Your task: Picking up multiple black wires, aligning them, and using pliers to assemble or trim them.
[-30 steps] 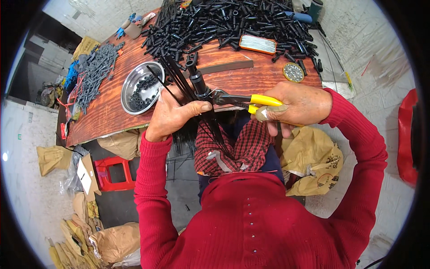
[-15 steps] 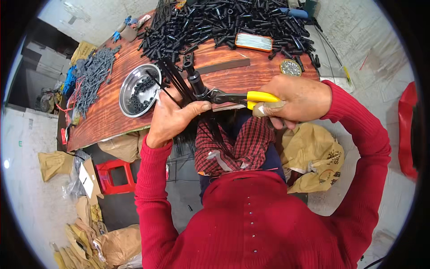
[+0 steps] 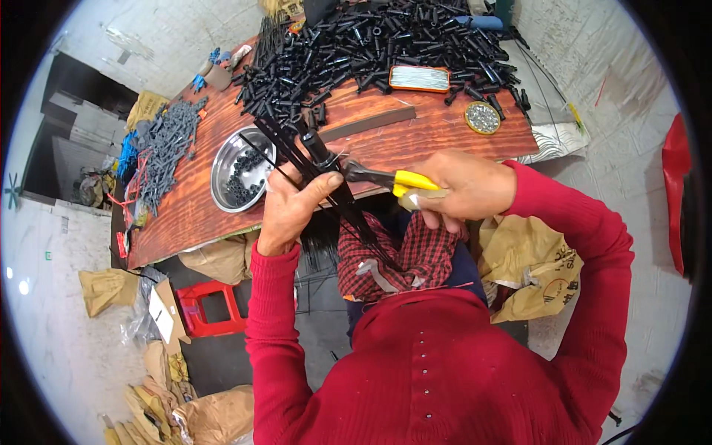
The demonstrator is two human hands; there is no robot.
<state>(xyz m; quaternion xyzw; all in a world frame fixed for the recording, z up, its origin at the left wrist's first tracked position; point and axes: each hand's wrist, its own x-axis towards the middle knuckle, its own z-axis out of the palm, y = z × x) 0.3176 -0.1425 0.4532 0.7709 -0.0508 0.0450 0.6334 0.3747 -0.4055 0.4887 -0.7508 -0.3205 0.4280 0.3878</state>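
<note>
My left hand (image 3: 291,208) is closed round several long thin black rods (image 3: 356,222), which slant from the table edge down toward my lap. At the top of the bundle, beside my left thumb, stands a black cylindrical part (image 3: 317,148). My right hand (image 3: 463,185) grips pliers by their yellow handles (image 3: 414,182). The dark jaws (image 3: 365,175) reach left to the lower end of the black part; whether they bite on a pin or wire there is too small to tell. Tape wraps my right thumb.
On the wooden table (image 3: 356,111) lie a heap of black cylindrical parts (image 3: 378,37), grey parts (image 3: 170,141), a steel bowl (image 3: 222,185) of small black rings, an orange-rimmed tray (image 3: 419,78) of thin pins, a round tin (image 3: 482,117) and a flat bar (image 3: 371,122). A red stool (image 3: 194,311) stands lower left.
The pliers and my right hand have shifted slightly left and down, still against the black part. That part sits lower and more tilted. The whole view has shifted a little.
</note>
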